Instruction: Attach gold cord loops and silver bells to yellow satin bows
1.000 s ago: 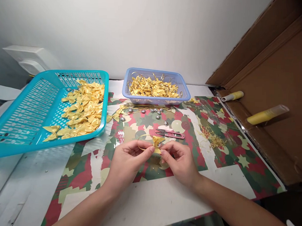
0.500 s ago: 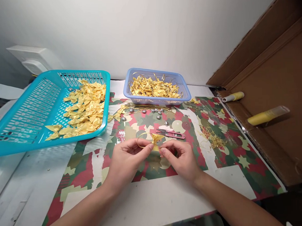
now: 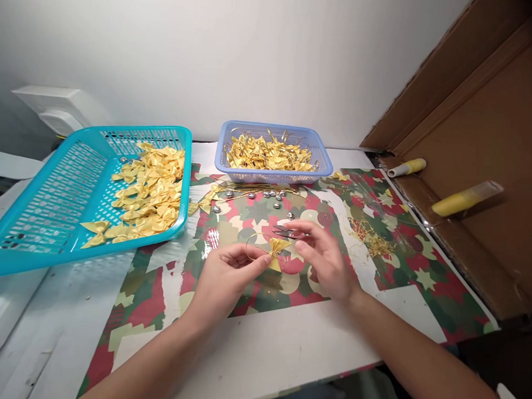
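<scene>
Between thumb and forefinger, my left hand [image 3: 234,274] pinches a yellow ribbon bow [image 3: 278,249]. A thin gold cord [image 3: 248,245] loops from the bow over that hand's fingers. My right hand [image 3: 322,256] is off the bow, with its thumb and fingers apart. It hovers at the thread snips [image 3: 283,233]; their dark blades show left of the fingers, and the handle is hidden behind the hand. Whether the fingers touch the snips I cannot tell. Several small silver bells [image 3: 277,205] lie just beyond.
A turquoise basket [image 3: 54,185] of yellow bows stands left. At the back is a blue-purple basket [image 3: 274,176] of bows with gold cords. Gold cord lengths [image 3: 256,188] lie before it. Cord scraps [image 3: 376,242] lie right, near a cardboard box [image 3: 480,155] with two yellow tubes [image 3: 462,201].
My right hand has let go of the bow, opened and moved up and right over the snips. The left hand still pinches the bow. The view has shifted slightly.
</scene>
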The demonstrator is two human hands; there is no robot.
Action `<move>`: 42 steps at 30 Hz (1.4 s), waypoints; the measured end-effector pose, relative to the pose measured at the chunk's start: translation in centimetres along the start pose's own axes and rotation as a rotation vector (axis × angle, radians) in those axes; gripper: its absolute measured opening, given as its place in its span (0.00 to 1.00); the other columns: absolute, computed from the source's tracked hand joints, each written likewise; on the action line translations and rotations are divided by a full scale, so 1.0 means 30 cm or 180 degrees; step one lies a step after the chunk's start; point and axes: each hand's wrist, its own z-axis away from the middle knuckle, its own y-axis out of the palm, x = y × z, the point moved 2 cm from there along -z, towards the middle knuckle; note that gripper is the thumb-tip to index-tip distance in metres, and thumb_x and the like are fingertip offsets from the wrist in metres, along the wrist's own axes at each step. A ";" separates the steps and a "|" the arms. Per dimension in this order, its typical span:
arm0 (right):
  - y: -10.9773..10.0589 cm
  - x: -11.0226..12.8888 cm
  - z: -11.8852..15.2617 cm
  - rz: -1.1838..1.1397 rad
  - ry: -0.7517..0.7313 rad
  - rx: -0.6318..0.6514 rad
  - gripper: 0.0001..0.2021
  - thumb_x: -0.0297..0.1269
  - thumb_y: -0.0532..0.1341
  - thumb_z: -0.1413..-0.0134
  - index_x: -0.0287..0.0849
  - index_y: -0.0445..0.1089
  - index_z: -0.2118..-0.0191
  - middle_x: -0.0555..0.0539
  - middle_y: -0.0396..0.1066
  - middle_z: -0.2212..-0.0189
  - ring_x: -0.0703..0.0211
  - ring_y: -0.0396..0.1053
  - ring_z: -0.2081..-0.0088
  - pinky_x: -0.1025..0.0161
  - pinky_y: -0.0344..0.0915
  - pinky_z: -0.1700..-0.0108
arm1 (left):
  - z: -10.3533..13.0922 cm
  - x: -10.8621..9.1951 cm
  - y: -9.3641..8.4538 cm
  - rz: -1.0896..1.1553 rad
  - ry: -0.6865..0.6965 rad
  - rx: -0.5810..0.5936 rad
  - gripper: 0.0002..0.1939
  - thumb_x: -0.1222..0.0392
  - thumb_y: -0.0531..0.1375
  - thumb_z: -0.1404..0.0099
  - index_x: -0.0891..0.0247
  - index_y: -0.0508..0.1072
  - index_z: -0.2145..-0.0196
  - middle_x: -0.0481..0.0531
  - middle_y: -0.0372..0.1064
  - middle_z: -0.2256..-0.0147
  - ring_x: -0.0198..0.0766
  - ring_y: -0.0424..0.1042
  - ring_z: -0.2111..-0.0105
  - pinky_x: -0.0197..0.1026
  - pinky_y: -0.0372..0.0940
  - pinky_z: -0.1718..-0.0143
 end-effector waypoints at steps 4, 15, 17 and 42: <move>0.016 -0.022 -0.010 -0.0698 0.0623 0.0420 0.10 0.40 0.62 0.47 0.45 0.71 0.59 0.47 0.73 0.62 0.60 0.72 0.60 0.62 0.71 0.58 | -0.002 -0.011 0.000 -0.0041 -0.0048 0.0178 0.10 0.54 0.70 0.52 0.64 0.77 0.78 0.51 0.74 0.77 0.37 0.73 0.77 0.36 0.68 0.74; -0.035 0.050 0.021 -0.0482 -0.0623 0.1175 0.06 0.40 0.61 0.48 0.48 0.74 0.64 0.49 0.78 0.70 0.56 0.74 0.68 0.56 0.71 0.63 | -0.008 -0.009 -0.021 -0.0638 0.0418 -0.0148 0.09 0.55 0.67 0.50 0.65 0.77 0.77 0.52 0.75 0.77 0.40 0.74 0.75 0.37 0.69 0.74; -0.045 0.064 0.023 0.0118 -0.0991 0.0933 0.08 0.34 0.61 0.49 0.48 0.75 0.63 0.48 0.78 0.69 0.56 0.75 0.68 0.57 0.71 0.63 | -0.007 -0.005 -0.022 -0.0691 0.0489 -0.0124 0.09 0.56 0.66 0.49 0.65 0.77 0.77 0.52 0.75 0.76 0.39 0.74 0.75 0.36 0.68 0.74; 0.008 0.015 -0.013 0.0974 0.0052 0.1176 0.03 0.33 0.67 0.53 0.45 0.76 0.75 0.50 0.72 0.75 0.62 0.65 0.69 0.65 0.61 0.69 | 0.006 -0.002 0.008 -0.1392 0.0369 0.0846 0.04 0.60 0.63 0.48 0.62 0.77 0.77 0.47 0.68 0.82 0.33 0.65 0.83 0.31 0.59 0.83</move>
